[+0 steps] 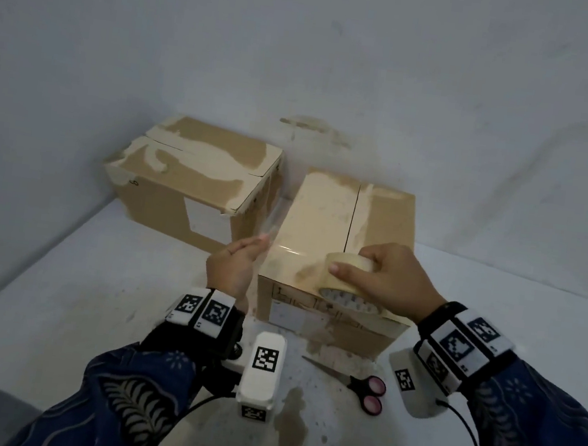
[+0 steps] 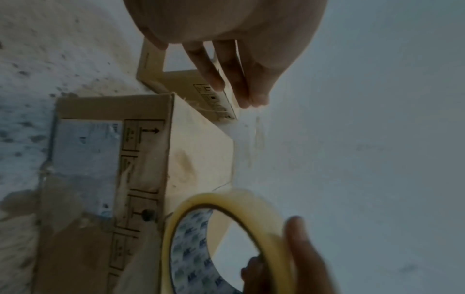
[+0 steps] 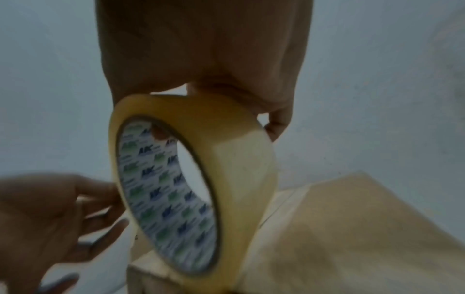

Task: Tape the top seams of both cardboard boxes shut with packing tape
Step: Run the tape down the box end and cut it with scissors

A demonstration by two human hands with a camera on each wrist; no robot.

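Note:
Two cardboard boxes stand on the white table: the far one [image 1: 195,173] at back left with torn tape marks on top, and the near one [image 1: 321,226] in front of me, a dark seam [image 1: 352,215] running along its top. My right hand [image 1: 353,267] grips a roll of clear packing tape [image 1: 348,285] over the near box's front edge. My left hand [image 1: 260,242] pinches the free end of the tape strip [image 2: 246,137], which is stretched from the roll [image 2: 226,228] up past the box's left side. The roll [image 3: 226,159] stands on edge above the box [image 3: 352,228].
Pink-handled scissors [image 1: 361,386] lie on the table [image 1: 73,288] just in front of the near box. A pale wall [image 1: 305,57] rises close behind both boxes. The table's left edge drops off at the lower left.

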